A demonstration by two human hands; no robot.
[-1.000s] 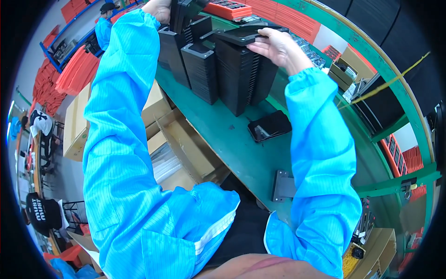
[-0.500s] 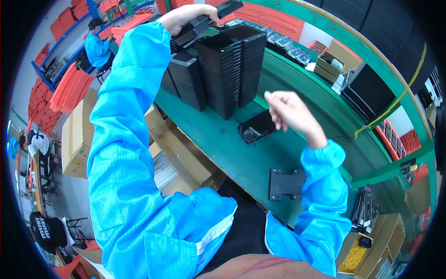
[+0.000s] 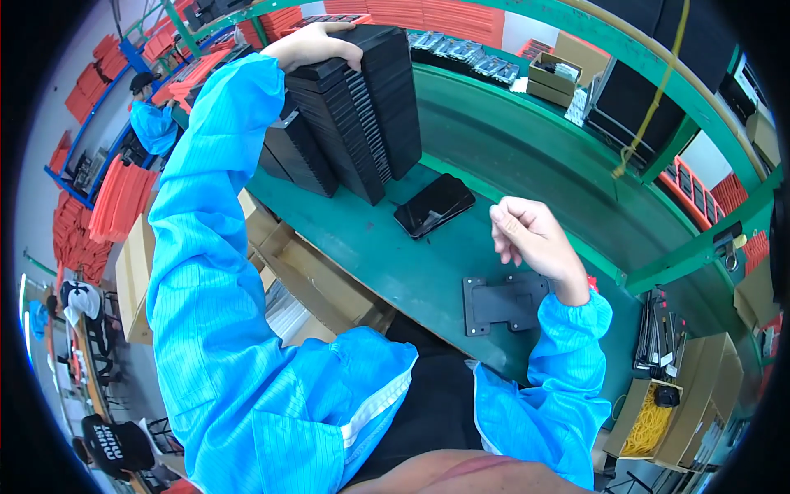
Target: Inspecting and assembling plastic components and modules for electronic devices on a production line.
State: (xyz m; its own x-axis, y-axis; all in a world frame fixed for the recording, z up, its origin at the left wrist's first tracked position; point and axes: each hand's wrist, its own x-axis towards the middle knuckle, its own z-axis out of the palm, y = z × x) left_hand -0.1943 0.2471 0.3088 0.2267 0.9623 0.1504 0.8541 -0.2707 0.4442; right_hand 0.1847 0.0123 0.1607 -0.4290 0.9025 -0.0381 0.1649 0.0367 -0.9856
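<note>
At the far left of the bench, my left hand (image 3: 317, 47) spans the top of a tall stack of thin black plastic trays (image 3: 333, 123), its fingers and thumb gripping the topmost tray's edges. My right hand (image 3: 533, 239) hovers over the bench with its fingers curled in, and I see nothing in it. Between the stack and this hand lie glossy black flat panels (image 3: 434, 204), like phone screens, one overlapping another. Nearer to me, a dark grey flat bracket (image 3: 502, 306) with corner pads lies partly behind my right sleeve.
Open cardboard boxes (image 3: 317, 280) stand against the bench's front left edge. A box of yellow cords (image 3: 650, 424) sits at lower right. Green rails (image 3: 687, 86) run along the far side, with a yellow cord (image 3: 654, 107) hanging there. Another person (image 3: 152, 123) works at far left.
The black tray in my left hand has come down onto the stack. My right hand has lowered toward me, away from the panels. The whole view has shifted slightly.
</note>
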